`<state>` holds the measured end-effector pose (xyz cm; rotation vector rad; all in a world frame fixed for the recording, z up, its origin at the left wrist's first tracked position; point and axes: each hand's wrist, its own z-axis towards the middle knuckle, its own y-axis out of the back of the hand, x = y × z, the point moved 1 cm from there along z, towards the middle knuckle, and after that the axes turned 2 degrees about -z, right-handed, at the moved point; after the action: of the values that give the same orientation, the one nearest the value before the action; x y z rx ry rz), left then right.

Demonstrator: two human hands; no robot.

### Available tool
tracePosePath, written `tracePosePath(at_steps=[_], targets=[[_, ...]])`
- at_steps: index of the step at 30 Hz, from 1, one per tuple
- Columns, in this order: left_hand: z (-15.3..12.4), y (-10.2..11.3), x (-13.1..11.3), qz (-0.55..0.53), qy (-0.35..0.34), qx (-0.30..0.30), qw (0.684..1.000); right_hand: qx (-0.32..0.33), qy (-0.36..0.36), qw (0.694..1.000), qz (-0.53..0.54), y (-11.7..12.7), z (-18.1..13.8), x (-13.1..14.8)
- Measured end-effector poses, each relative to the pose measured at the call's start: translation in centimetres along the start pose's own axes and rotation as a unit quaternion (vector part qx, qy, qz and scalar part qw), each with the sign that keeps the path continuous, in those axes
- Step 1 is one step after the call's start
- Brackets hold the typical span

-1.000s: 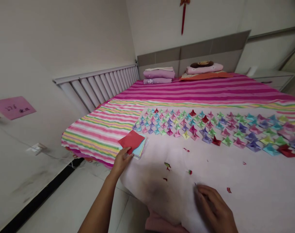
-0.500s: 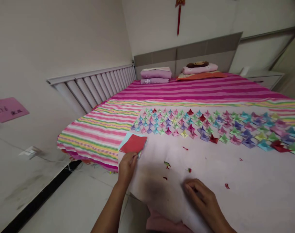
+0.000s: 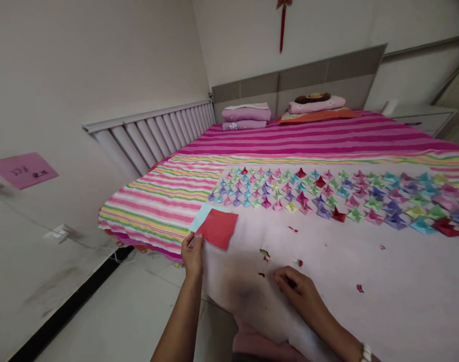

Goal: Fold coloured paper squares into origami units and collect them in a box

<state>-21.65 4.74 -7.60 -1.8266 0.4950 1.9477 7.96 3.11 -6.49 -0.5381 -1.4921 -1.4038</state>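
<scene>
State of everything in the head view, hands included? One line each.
Left hand: fingers bent at the red sheet's lower-left corner; grip unclear
Right hand: fingers curled, nothing visible in it
Red sheet: unfolded, overlapping light blue sheet
Light blue sheet: partly covered
Paper shapes: folded, in rows
Purple bedding: folded, stacked
Pink note: on wall, written on

A white radiator point(image 3: 154, 130) lines the pale wall point(image 3: 101, 60) beside the bed point(image 3: 308, 137).

Left forearm point(image 3: 181, 311) stretched forward, left grip point(image 3: 192, 254) held with fingers point(image 3: 186, 244) and thumb point(image 3: 199, 240) bent, right forearm point(image 3: 327, 319) slanted inward from lower right, right grip point(image 3: 295, 286) loosely curled
</scene>
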Motion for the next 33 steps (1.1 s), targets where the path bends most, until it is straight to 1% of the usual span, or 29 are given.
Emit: tracePosePath(at_steps=[4, 8, 14, 20, 23, 28, 30, 33], targets=[[-0.2, -0.3, 0.5, -0.050, 0.022, 0.009, 0.998, -0.001, 0.012, 1.000, 0.011, -0.4, 1.0, 0.4], [-0.3, -0.6, 0.5, -0.087, 0.035, 0.019, 0.995, 0.008, 0.018, 0.999, 0.026, -0.7, 2.1, 0.7], [-0.1, -0.8, 0.3, -0.115, 0.040, 0.035, 0.992, 0.027, 0.011, 0.997, 0.076, -1.4, 3.0, 1.0], [-0.3, -0.6, 0.5, -0.131, 0.047, 0.041, 0.989, 0.025, 0.021, 0.998, 0.059, -2.0, 3.7, 1.1], [-0.4, -0.6, 0.4, -0.128, 0.046, 0.043, 0.990, 0.032, 0.051, 0.997, 0.050, -2.6, 4.8, 1.7], [-0.6, -0.6, 0.1, -0.104, 0.039, 0.052, 0.992, 0.060, 0.160, 0.984, 0.043, -4.7, 7.8, 3.3], [-0.7, -0.5, 0.0, -0.093, 0.036, 0.056, 0.993, 0.079, 0.177, 0.980, 0.040, -6.0, 9.1, 3.8], [-0.6, -0.5, 0.0, -0.079, 0.031, 0.056, 0.995, 0.097, 0.181, 0.978, 0.037, -8.0, 10.8, 4.2]])
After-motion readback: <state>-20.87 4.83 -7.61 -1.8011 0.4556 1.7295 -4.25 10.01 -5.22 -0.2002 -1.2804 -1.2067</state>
